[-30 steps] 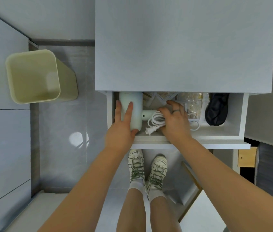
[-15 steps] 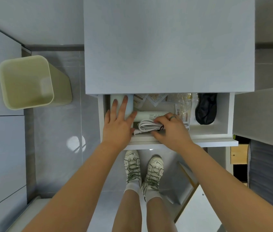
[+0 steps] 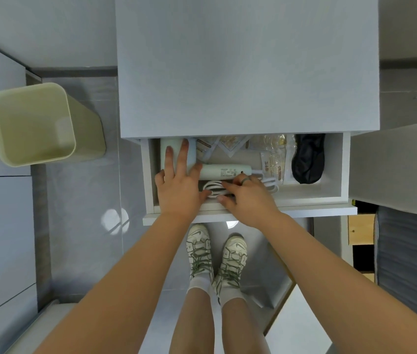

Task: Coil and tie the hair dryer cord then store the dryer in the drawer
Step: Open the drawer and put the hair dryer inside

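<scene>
while my left hand [image 3: 178, 186] lies flat on the dryer [image 3: 221, 171] in the drawer [image 3: 335, 192], my right hand [image 3: 247, 198] pinches the coiled cord [image 3: 213, 188].

There was one white open drawer [image 3: 335, 198] holding one pale green plastic hair dryer [image 3: 224, 171], one coiled white cord [image 3: 213, 187] and one black fabric pouch [image 3: 308, 159]. Two bare hands reached in, left [image 3: 178, 186] and right [image 3: 249, 198]. One pale green square bin [image 3: 33, 123] stood on the floor, and two white sneakers [image 3: 199, 251].

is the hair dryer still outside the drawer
No, the hair dryer lies inside the open drawer, with the left hand resting on its barrel.
</scene>
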